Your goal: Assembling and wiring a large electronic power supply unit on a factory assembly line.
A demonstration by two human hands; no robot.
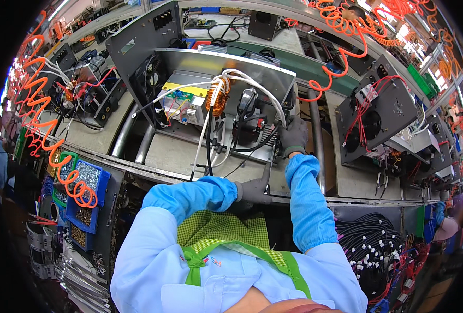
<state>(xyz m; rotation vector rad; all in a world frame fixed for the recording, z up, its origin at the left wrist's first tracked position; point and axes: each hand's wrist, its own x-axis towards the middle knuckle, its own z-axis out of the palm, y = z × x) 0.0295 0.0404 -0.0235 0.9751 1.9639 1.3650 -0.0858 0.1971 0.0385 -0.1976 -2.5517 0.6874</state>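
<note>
On the metal-edged bench [170,157]: one open sheet-metal chassis [192,63], copper-wound coil [219,98] inside; grey-gloved right hand [295,134] curled at the chassis's right end, grey-gloved left hand [253,191] at bench edge; both grips unclear.

A strip light [58,10] glows beyond the long roller bench [388,201]

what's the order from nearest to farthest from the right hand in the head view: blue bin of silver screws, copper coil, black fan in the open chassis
From the right hand:
1. Copper coil: to its left, mid-chassis
2. Black fan: farther left, chassis's left end
3. Blue bin: far left, beside the bench
</note>
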